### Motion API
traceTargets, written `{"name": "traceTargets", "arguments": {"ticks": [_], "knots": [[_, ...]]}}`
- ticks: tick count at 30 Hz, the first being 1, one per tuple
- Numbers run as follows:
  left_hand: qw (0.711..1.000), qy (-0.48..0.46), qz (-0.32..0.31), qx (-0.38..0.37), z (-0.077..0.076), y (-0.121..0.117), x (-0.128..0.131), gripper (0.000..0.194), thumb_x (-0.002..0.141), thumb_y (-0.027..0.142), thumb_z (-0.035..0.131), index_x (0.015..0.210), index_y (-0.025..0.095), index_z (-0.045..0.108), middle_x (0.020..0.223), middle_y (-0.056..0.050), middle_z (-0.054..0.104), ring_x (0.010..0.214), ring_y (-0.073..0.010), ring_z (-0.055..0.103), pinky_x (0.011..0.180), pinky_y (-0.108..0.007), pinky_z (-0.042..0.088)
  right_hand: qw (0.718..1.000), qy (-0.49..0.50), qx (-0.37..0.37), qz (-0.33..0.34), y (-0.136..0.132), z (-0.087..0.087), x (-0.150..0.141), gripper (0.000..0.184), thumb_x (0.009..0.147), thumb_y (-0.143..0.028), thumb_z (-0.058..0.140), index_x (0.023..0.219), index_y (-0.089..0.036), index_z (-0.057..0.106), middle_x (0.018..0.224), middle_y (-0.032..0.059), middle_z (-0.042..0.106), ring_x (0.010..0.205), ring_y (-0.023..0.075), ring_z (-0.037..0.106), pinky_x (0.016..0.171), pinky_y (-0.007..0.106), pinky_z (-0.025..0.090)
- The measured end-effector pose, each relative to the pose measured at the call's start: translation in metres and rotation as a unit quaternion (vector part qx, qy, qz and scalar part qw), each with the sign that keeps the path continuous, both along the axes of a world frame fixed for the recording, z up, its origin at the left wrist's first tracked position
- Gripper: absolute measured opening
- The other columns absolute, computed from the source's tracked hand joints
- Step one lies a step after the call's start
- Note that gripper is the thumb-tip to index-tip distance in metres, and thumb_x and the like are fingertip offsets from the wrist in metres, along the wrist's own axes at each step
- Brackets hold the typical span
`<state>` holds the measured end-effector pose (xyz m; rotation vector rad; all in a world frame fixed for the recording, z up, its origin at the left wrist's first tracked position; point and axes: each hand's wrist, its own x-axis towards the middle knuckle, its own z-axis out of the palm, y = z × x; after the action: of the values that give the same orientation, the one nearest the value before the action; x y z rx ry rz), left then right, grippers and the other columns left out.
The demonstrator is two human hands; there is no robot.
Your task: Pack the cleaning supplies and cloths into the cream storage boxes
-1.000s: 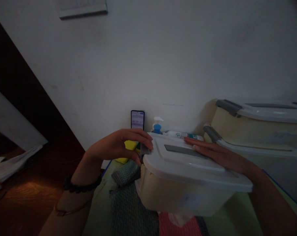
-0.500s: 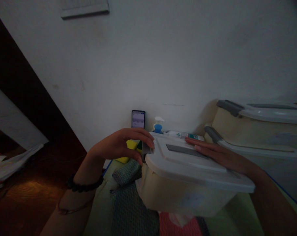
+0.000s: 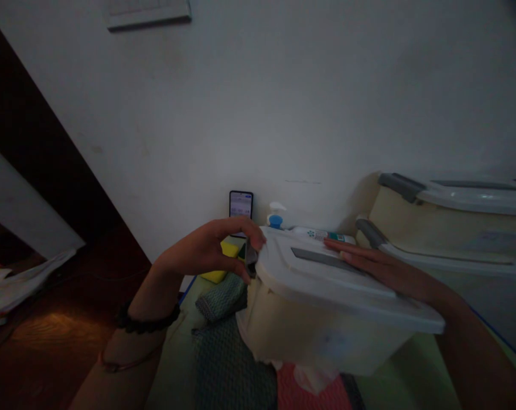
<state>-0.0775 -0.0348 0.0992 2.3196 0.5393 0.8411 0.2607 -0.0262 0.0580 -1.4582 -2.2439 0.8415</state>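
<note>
A cream storage box (image 3: 309,330) with a white lid (image 3: 347,302) is in front of me, lid on top, tilted a little. My left hand (image 3: 215,247) pinches the grey latch (image 3: 251,253) at the lid's left end, fingers above and thumb below. My right hand (image 3: 377,267) lies flat across the lid's right side, fingers stretched beside the grey strip (image 3: 321,259). Dark green woven cloth (image 3: 227,364) and a red cloth (image 3: 313,398) show below the box.
Two similar boxes (image 3: 449,228) are stacked at the right by the wall. A phone (image 3: 240,202), a pump bottle (image 3: 275,219), a white bottle lying down (image 3: 304,232) and a yellow sponge (image 3: 215,276) stand behind the box. The green tabletop (image 3: 172,364) ends at the left.
My left fingers have shifted slightly and the grey latch has swung a little outward from the lid. My right hand stays flat on the lid. The view has drifted slightly.
</note>
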Motion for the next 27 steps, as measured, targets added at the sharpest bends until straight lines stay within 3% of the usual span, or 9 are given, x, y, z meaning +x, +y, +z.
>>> {"name": "traceTargets", "arguments": {"ticks": [7,11,14,17,22,27], "knots": [[1.0,0.016,0.013,0.002,-0.002,0.003,-0.002,0.026,0.064,0.014,0.078,0.084,0.016,0.06,0.105,-0.007,0.058,0.105,-0.0206,0.055,0.094,-0.037,0.044,1.0,-0.007,-0.013,-0.001,0.0,0.001,-0.002,0.058,0.087,-0.06,0.036,0.137,-0.031,0.04,0.146,-0.006,0.036,0.136,0.0227,0.028,0.115,0.043,0.012],[1.0,0.022,0.014,-0.013,0.002,-0.001,-0.003,0.026,0.065,0.016,0.078,0.083,0.017,0.059,0.105,-0.007,0.058,0.106,-0.0205,0.055,0.096,-0.037,0.042,1.0,-0.009,-0.004,0.001,0.001,-0.001,0.001,0.055,0.087,-0.059,0.037,0.136,-0.035,0.041,0.145,-0.0076,0.036,0.135,0.0233,0.029,0.114,0.045,0.013],[0.997,0.043,-0.033,-0.06,0.008,-0.005,-0.008,0.031,0.068,0.028,0.076,0.092,0.018,0.061,0.108,-0.009,0.059,0.108,-0.024,0.054,0.098,-0.041,0.04,1.0,-0.008,0.002,0.005,0.0,-0.002,0.0,0.052,0.087,-0.058,0.039,0.134,-0.037,0.043,0.145,-0.008,0.037,0.135,0.0238,0.03,0.113,0.047,0.015],[0.988,0.073,-0.081,-0.106,0.015,-0.008,-0.015,0.031,0.08,0.044,0.061,0.094,0.017,0.064,0.107,-0.012,0.061,0.107,-0.0262,0.054,0.096,-0.041,0.04,1.0,-0.014,0.007,0.018,-0.002,0.0,-0.006,0.055,0.087,-0.058,0.039,0.135,-0.033,0.043,0.145,-0.0058,0.036,0.135,0.0227,0.029,0.114,0.045,0.015],[0.982,0.157,0.042,-0.092,0.014,-0.004,-0.017,0.024,0.085,0.035,0.055,0.072,0.016,0.063,0.087,-0.004,0.061,0.083,-0.0155,0.057,0.078,-0.027,0.045,0.999,-0.032,0.027,0.024,-0.007,0.007,-0.018,0.055,0.088,-0.055,0.037,0.135,-0.029,0.045,0.144,-0.0013,0.039,0.134,0.0244,0.031,0.113,0.045,0.017],[0.956,0.244,0.157,-0.05,0.004,-0.001,-0.007,0.03,0.086,0.046,0.049,0.079,0.017,0.057,0.076,0.001,0.056,0.072,-0.0135,0.053,0.065,-0.023,0.042,0.995,-0.062,0.067,0.026,-0.011,0.006,-0.027,0.057,0.089,-0.054,0.036,0.135,-0.022,0.046,0.144,0.0048,0.039,0.133,0.0246,0.033,0.112,0.045,0.021]]}}
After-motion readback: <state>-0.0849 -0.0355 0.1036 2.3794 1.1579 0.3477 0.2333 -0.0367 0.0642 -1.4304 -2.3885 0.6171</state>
